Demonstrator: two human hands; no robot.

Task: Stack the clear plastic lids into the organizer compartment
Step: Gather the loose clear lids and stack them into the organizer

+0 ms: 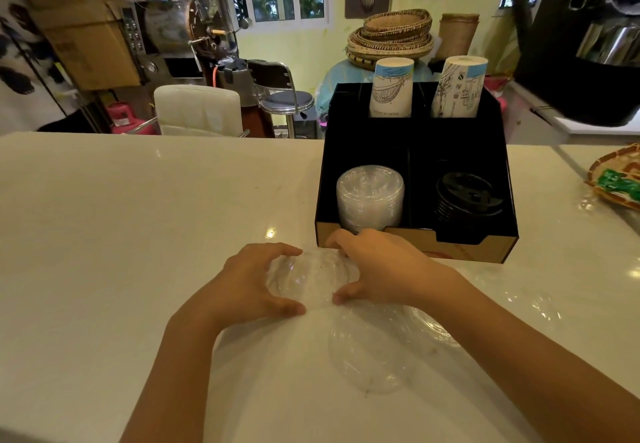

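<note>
Small stack of clear round plastic lids (313, 278), lower centre: pinched between left hand (249, 278) and right hand (377, 266); likely light, slippery, flexible; best held by rims.

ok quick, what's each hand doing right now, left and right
Left hand: curled around the left side of the clear lids on the counter.
Right hand: gripping the same lids from the right.

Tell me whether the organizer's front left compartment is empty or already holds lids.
Already holds lids: a stack of clear lids stands in the front left compartment of the black organizer, rising above its front wall.
</note>
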